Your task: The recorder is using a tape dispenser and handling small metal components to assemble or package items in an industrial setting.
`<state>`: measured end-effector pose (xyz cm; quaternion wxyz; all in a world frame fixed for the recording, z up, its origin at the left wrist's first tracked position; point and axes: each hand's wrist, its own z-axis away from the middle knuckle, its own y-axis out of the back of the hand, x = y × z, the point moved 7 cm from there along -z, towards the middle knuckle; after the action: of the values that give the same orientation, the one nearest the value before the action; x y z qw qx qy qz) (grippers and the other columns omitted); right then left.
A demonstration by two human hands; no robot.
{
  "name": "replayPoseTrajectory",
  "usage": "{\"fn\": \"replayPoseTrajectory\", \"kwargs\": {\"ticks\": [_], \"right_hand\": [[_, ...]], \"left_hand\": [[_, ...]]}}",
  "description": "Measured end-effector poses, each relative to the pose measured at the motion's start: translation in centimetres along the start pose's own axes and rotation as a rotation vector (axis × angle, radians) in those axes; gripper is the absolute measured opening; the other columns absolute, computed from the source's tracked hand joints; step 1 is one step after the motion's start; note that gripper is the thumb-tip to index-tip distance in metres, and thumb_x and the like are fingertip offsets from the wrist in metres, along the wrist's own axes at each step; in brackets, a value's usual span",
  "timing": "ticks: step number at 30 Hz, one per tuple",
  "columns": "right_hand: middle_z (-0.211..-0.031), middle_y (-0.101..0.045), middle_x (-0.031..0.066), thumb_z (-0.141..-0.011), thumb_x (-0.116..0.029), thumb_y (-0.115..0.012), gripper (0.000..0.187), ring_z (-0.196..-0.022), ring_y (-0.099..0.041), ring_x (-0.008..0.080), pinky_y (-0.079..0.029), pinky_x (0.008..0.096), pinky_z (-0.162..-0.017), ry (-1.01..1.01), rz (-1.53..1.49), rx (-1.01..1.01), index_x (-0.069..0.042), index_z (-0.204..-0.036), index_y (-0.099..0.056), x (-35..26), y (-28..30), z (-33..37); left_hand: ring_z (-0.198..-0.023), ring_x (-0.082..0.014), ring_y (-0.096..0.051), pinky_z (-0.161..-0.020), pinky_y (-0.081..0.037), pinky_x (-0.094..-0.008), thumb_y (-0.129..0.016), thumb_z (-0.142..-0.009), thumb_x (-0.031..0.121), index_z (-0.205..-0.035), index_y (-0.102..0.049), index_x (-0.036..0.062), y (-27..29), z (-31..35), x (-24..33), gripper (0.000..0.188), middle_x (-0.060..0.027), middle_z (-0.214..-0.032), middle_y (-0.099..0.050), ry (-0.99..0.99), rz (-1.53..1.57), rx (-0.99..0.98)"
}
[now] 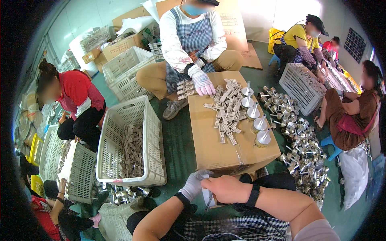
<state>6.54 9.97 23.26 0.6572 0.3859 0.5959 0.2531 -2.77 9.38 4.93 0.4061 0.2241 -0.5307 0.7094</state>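
Both my hands are together at the near edge of a cardboard box [213, 150]. My left hand [194, 184], in a pale glove, is closed, and my bare right hand [228, 188] is closed against it. Below their fingers shows part of a small white piece with a thin dark edge [207, 197]; its kind is hidden. On the box lies a pile of flat grey-beige clip-like parts [229, 108]. Right of them stands a row of round silver metal pieces with upright stems [263, 137]. Across the box, a co-worker's gloved hand [204, 85] touches the pile's far left side.
A white plastic crate [159, 156] on the left holds many similar flat parts [132, 150]. Stemmed metal pieces [303, 160] cover the floor to the right. A white sack [356, 176] and a blue stool [331, 146] are farther right. Several co-workers sit around.
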Motion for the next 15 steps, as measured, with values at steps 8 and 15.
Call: {"fn": "replayPoseTrajectory", "kwargs": {"ticks": [8,15], "right_hand": [[-0.083,-0.057,0.0142,-0.072,-0.003,-0.056,0.028,-0.071,-0.058,0.0389,-0.045,0.0471,-0.058,-0.012,0.013,-0.014,-0.006,-0.096,-0.043,-0.05,0.1,0.02],[-0.085,-0.058,0.014,-0.071,-0.003,-0.056,0.029,-0.073,-0.059,0.0383,-0.046,0.0466,-0.059,-0.022,0.012,-0.048,-0.005,-0.097,-0.044,-0.12,0.09,-0.03]], "left_hand": [[-0.093,-0.0197,-0.06,-0.082,-0.05,-0.0323,-0.045,-0.085,-0.005,-0.114,-0.054,-0.0025,0.12,0.0,-0.09,0.03,-0.0117,-0.106,-0.062,0.003,0.068,-0.017],[-0.09,-0.0184,-0.061,-0.081,-0.05,-0.0308,-0.045,-0.085,-0.006,-0.113,-0.055,-0.0024,0.14,0.11,0.01,0.03,-0.0112,-0.103,-0.063,-0.023,0.029,-0.007]]}}
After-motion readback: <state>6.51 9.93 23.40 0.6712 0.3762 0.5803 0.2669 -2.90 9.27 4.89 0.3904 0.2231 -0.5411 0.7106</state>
